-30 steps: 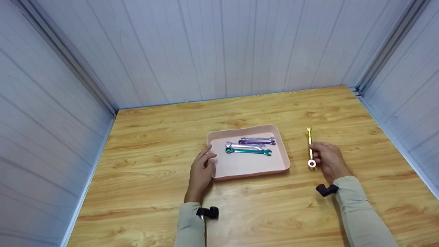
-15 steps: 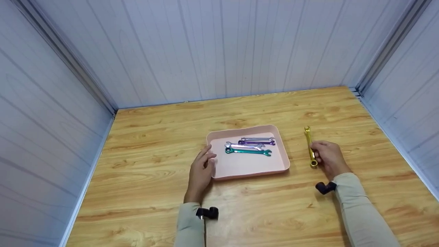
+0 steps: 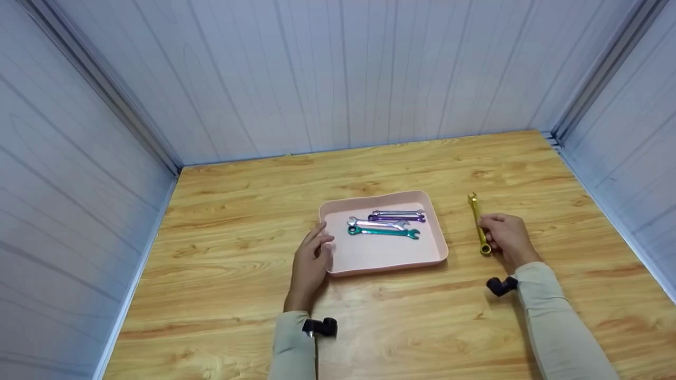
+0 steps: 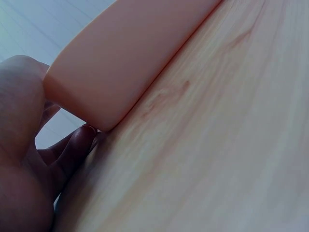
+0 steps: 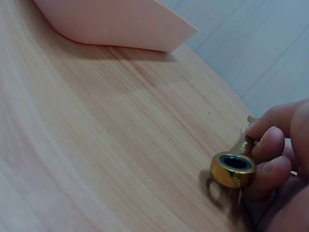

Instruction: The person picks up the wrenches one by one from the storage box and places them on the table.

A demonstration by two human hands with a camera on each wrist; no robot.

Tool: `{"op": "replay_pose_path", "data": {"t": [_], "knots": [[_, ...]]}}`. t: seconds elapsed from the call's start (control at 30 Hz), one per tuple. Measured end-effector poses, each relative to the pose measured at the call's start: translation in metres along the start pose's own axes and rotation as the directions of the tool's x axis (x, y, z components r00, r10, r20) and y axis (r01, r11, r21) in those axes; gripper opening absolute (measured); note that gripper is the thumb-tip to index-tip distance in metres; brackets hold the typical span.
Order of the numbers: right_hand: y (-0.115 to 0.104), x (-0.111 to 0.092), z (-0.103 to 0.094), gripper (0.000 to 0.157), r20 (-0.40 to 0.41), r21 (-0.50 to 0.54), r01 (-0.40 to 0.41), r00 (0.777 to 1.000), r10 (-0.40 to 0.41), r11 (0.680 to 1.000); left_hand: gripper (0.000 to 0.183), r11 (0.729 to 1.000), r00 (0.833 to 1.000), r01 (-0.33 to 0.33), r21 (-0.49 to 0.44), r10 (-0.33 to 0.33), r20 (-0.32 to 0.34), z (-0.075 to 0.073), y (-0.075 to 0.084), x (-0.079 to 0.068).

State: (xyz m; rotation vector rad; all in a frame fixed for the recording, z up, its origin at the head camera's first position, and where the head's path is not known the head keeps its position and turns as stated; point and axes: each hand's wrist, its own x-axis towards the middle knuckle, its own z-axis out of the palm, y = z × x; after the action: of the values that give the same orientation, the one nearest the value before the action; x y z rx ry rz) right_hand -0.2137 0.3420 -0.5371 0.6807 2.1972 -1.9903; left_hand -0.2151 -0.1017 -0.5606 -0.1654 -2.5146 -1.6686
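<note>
the right hand (image 3: 508,238) pinches a gold wrench (image 3: 476,211) between thumb and fingers, to the right of the pink tray (image 3: 380,254) and apart from it, the ring end toward the person, the open end pointing away. the left hand (image 3: 310,264) grips the tray's left wall near its front corner. inside lie a green wrench (image 3: 381,231), a purple wrench (image 3: 396,218) and two silvery ones, all roughly sideways, on the wooden table (image 3: 227,237) the tray sits flat.
</note>
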Motion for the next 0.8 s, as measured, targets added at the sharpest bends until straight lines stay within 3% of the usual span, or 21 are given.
{"op": "replay_pose_path", "data": {"t": [0.33,0.57,0.8], "knots": [[0.002,0.000,0.002,0.042,-0.010,-0.036,0.014,1.000,-0.015,0.999,0.024,0.999,0.999,0.051,0.002,-0.051,0.004,0.000,0.002,0.000],[0.006,0.002,0.009,0.041,0.001,-0.129,0.139,0.990,-0.140,0.982,0.023,0.999,0.999,0.033,0.000,-0.033,-0.011,-0.001,0.001,0.001],[0.009,0.002,0.013,0.041,-0.021,-0.204,0.157,0.986,-0.164,0.966,0.023,1.000,1.000,0.015,0.002,-0.015,-0.004,-0.001,0.000,0.000]]}}
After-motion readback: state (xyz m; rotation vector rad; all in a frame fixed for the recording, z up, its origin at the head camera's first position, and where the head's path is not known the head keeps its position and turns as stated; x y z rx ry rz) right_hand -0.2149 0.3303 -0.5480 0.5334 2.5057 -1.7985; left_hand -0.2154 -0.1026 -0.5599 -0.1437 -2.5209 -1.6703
